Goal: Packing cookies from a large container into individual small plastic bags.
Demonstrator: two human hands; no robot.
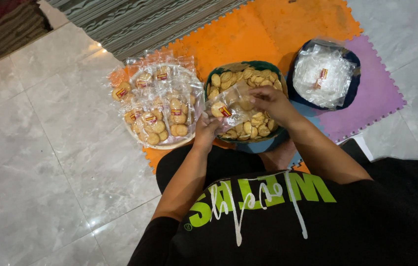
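Here my left hand (205, 129) and right hand (270, 102) each close their grip on a clear cookie bag (228, 106), held above the green bowl (212, 75) of loose cookies (248, 79). Packed bags (157, 111) fill the tray (169, 146) to the left.

Clear red-labelled cookie packets (157, 111) — left tray

A tray of filled cookie packets (157, 106) and a bowl of empty clear bags (323, 74) sit on foam mats (248, 37).

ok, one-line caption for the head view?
Both hands, left hand and right hand, hold a clear plastic bag over a green bowl of round biscuits.
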